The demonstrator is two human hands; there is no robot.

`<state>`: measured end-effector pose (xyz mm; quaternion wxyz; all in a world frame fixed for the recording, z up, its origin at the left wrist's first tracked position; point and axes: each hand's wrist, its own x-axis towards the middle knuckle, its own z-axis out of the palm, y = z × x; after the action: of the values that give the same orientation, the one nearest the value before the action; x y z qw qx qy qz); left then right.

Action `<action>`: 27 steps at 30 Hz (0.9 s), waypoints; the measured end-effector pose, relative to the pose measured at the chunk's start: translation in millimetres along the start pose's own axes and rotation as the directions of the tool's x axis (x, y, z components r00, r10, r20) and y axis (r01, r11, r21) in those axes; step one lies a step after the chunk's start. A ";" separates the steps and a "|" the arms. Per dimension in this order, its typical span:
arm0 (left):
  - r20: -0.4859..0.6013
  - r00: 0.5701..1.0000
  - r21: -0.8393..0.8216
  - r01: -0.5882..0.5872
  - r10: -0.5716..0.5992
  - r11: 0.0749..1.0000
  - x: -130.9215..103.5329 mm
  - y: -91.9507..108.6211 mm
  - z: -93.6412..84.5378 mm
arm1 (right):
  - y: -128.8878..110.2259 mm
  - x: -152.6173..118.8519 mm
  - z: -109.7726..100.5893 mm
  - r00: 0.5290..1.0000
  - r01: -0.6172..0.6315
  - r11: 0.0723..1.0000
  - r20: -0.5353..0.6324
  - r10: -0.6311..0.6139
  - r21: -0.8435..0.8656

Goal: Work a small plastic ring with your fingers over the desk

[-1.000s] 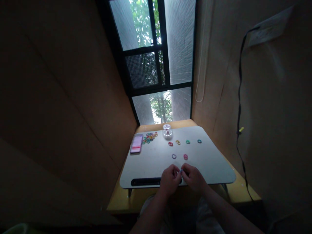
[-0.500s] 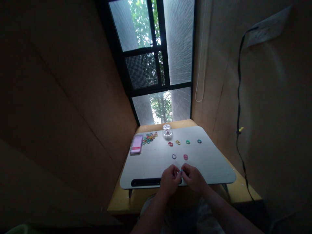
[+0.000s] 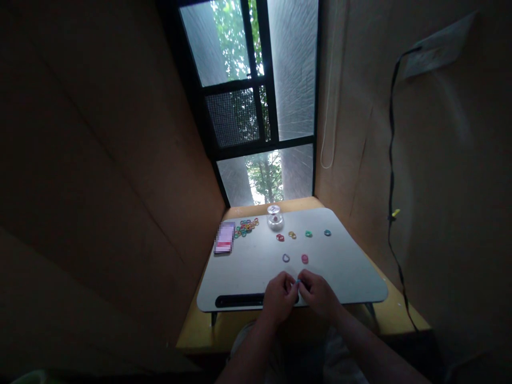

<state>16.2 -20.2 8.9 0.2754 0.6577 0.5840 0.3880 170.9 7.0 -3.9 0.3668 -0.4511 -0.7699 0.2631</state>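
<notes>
My left hand (image 3: 280,294) and my right hand (image 3: 318,290) meet above the front edge of the white lap table (image 3: 248,274). Their fingertips pinch a small blue piece (image 3: 298,281) between them; most of it is hidden, so its exact shape cannot be made out. Just beyond the fingers lie a pale purple ring (image 3: 286,258) and a pink ring (image 3: 304,258). Farther back is a row of small rings: red (image 3: 280,238), yellow (image 3: 292,234), green (image 3: 309,233) and teal (image 3: 327,233).
A clear round jar (image 3: 275,220) stands at the back of the table. To its left lies a pile of colourful rings (image 3: 246,228) beside a phone (image 3: 224,238). A black slot (image 3: 240,301) runs along the front edge. Walls and a window enclose the table.
Both hands keep nearly the same place and grip on the small blue piece. The view has shifted very slightly; the rings on the table have not moved.
</notes>
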 end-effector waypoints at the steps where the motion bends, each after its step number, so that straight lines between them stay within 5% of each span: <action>1: -0.001 1.000 0.000 0.000 0.000 1.000 0.1 -0.2 0.1 | 0.6 0.0 0.4 1.000 0.000 1.000 0.000 0.000 -0.001; 27: 0.006 1.000 0.008 -0.002 0.002 1.000 -0.8 1.8 -0.4 | -1.0 -0.1 -0.6 1.000 0.002 1.000 0.020 -0.001 -0.027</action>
<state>16.8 -21.4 10.4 0.2743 0.6606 0.5839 0.3841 170.9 6.6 -2.8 0.3531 -0.4526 -0.7774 0.2571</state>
